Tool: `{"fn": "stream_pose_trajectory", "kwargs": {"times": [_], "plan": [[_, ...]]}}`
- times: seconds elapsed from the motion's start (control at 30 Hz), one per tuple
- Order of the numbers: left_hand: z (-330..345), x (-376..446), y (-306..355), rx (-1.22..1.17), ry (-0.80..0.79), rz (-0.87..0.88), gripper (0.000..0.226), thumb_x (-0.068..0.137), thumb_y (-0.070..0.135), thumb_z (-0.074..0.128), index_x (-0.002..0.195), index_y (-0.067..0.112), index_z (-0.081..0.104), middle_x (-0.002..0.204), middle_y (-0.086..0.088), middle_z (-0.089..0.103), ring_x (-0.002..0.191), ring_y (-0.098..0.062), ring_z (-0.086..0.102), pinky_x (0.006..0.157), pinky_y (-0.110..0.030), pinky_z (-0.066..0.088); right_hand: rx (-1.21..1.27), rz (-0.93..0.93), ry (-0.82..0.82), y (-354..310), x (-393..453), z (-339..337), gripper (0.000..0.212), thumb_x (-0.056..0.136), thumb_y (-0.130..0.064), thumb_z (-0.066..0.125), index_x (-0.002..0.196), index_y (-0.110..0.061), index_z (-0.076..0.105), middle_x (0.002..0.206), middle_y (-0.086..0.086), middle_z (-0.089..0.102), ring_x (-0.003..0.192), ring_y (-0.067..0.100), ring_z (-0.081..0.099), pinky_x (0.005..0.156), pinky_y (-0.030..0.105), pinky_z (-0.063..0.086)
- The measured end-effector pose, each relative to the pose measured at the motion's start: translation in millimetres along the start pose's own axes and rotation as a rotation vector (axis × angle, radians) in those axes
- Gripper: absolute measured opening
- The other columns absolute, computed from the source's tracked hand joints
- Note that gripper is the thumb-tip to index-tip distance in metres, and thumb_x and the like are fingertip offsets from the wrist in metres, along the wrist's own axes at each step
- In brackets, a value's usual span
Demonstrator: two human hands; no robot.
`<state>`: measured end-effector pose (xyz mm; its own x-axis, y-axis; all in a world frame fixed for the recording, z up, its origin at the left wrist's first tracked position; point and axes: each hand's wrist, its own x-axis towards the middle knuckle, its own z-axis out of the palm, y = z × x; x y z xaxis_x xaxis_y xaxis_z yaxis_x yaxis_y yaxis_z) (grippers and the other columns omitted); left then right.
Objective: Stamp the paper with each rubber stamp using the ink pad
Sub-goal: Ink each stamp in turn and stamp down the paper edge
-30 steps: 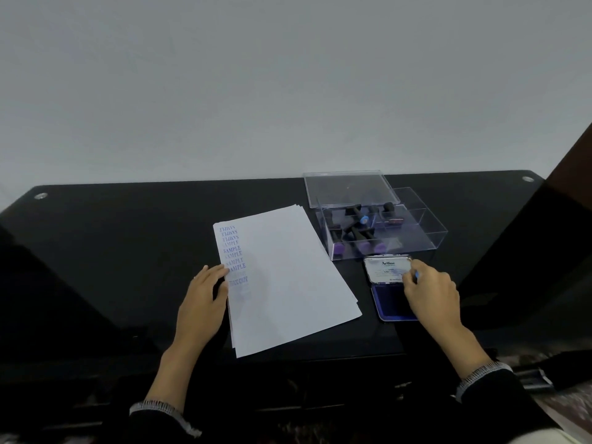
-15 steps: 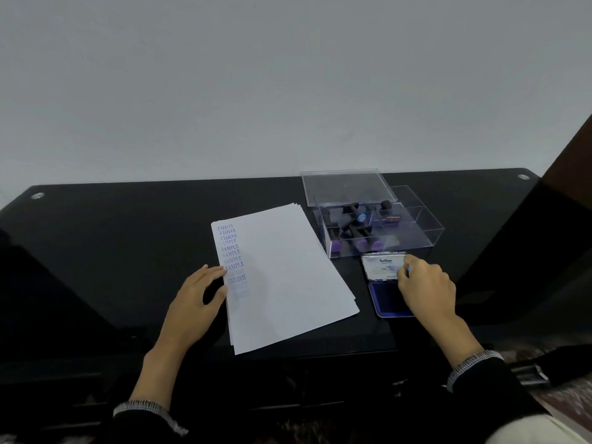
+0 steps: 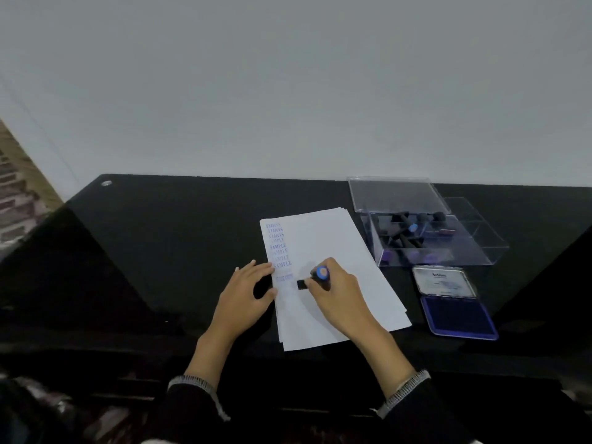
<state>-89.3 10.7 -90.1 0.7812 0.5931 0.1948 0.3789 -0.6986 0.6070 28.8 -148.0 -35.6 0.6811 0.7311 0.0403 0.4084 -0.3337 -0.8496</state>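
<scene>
Rubber stamp (image 3: 315, 278), light and stiff, sits gripped at its handle in the right hand (image 3: 333, 291), while the left hand (image 3: 246, 299) lies flat, steadying thin paper (image 3: 326, 251).

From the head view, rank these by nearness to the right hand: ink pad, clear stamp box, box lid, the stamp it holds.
1. Stamp: gripped in the right hand, over the paper.
2. Ink pad: open, to its right.
3. Clear stamp box: beyond, right.
4. Box lid: farthest, behind the box.
</scene>
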Motion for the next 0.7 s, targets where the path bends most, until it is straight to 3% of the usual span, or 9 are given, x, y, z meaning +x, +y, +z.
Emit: {"fn": "stream_pose_trajectory", "kwargs": {"times": [0.1,0.23,0.47,0.7], "plan": [[-0.2,0.2,-0.4,-0.013,0.008,-0.002,0.042,0.092,0.033,0.059,0.133,0.03,0.053,0.141,0.019,0.047,0.139,0.001,0.026,0.114,-0.024,0.004,-0.039,-0.08,-0.005,2.7,2.9,11.2,0.015,0.091,-0.023,0.062,0.086,-0.012,0.053,0.069,-0.008,0.056,0.061,0.004,0.052,0.058,0.012,0.04],[0.2,0.2,-2.1,-0.033,0.019,-0.006,0.041,0.093,0.033,0.058,0.134,0.03,0.053,0.14,0.02,0.048,0.138,0.003,0.027,0.116,-0.027,0.006,-0.076,-0.133,-0.023,9.0,-0.1,23.0,0.02,0.095,-0.024,0.056,0.079,-0.022,0.043,0.074,-0.014,0.053,0.067,-0.002,0.052,0.061,0.012,0.039],[1.8,0.2,-4.6,-0.06,0.04,-0.008,0.043,0.093,0.032,0.059,0.135,0.029,0.054,0.14,0.019,0.049,0.139,0.002,0.027,0.119,-0.03,0.009,-0.143,-0.164,-0.007,16.9,-3.3,42.3,0.012,0.098,-0.029,0.048,0.094,-0.021,0.04,0.096,-0.009,0.056,0.077,0.005,0.054,0.061,0.014,0.04],[2.4,0.5,-4.8,-0.069,0.047,-0.012,0.042,0.092,0.032,0.06,0.134,0.027,0.055,0.14,0.018,0.05,0.139,0.001,0.028,0.12,-0.031,0.011,-0.173,-0.207,-0.031,23.6,0.9,53.4,0.011,0.098,-0.029,0.044,0.101,-0.022,0.037,0.112,-0.012,0.05,0.089,0.01,0.055,0.073,0.022,0.049]]}}
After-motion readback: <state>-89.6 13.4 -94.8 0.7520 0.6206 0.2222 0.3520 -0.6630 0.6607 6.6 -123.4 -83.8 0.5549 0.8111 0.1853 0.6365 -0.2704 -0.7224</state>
